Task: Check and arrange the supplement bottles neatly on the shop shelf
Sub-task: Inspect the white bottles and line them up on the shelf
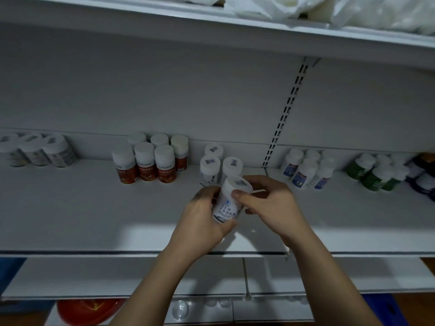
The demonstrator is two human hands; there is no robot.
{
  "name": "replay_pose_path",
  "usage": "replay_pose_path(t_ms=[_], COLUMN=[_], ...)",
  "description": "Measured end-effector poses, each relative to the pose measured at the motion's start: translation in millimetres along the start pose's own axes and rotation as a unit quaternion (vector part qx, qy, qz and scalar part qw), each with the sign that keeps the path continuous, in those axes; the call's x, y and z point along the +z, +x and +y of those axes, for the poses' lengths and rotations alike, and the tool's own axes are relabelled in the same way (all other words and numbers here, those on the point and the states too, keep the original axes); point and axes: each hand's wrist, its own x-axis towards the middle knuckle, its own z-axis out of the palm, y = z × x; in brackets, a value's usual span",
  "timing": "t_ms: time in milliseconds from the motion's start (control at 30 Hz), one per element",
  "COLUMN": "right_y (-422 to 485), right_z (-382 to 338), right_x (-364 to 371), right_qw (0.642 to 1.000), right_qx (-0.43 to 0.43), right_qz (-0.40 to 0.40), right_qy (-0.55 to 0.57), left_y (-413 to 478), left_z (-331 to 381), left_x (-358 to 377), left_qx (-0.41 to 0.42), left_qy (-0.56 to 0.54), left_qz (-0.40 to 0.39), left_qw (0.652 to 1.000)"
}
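Note:
I hold a white supplement bottle (229, 201) with a blue-and-grey label, tilted, above the white shelf (94, 208). My left hand (204, 215) grips its lower body from the left and underneath. My right hand (268, 198) pinches its cap end, thumb on the front, fingers behind. Just behind it stand three matching white bottles (210, 165) near the back wall. To the left stands a group of orange-labelled bottles (147, 161).
More white bottles (37, 150) stand at the far left. Blue-labelled bottles (306, 170), green-labelled bottles (374, 172) and dark bottles (423, 177) stand to the right. A slotted upright (286, 111) divides the back wall. White bags (306, 8) lie on the upper shelf. Lower shelves sit below.

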Motion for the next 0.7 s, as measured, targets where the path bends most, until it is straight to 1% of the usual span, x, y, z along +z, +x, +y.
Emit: replay_pose_path(t_ms=[167, 267, 333, 433, 533, 633, 700], right_y=[11.2, 19.3, 29.2, 56.2, 91.8, 128.3, 150.3], right_z=[0.2, -3.5, -5.9, -4.5, 3.8, 13.8, 18.9], right_x=[-3.7, -6.2, -12.4, -30.3, -45.6, -47.9, -43.4], right_qw=[0.997, 0.994, 0.989, 0.979, 0.981, 0.980, 0.980], right_qx=[0.003, 0.010, 0.015, 0.018, 0.043, 0.079, 0.088], right_qz=[0.034, 0.023, 0.010, 0.016, 0.036, 0.048, 0.050], right_qy=[-0.063, -0.105, -0.148, -0.205, -0.187, -0.176, -0.168], left_y=[12.8, 17.5, 20.7, 29.6, 40.8, 49.1, 52.0], left_z=[-4.0, -6.7, -8.4, -11.8, -15.9, -18.5, -20.4], left_x=[9.4, 16.4, 16.5, 9.7, 1.0, -6.8, -11.0], left_qx=[0.031, 0.035, 0.034, -0.001, -0.037, -0.061, -0.070], left_qy=[0.028, 0.037, 0.086, 0.195, 0.234, 0.251, 0.254], left_qz=[0.013, 0.010, -0.005, -0.070, -0.105, -0.125, -0.130], left_qw=[0.999, 0.999, 0.996, 0.978, 0.966, 0.958, 0.956])
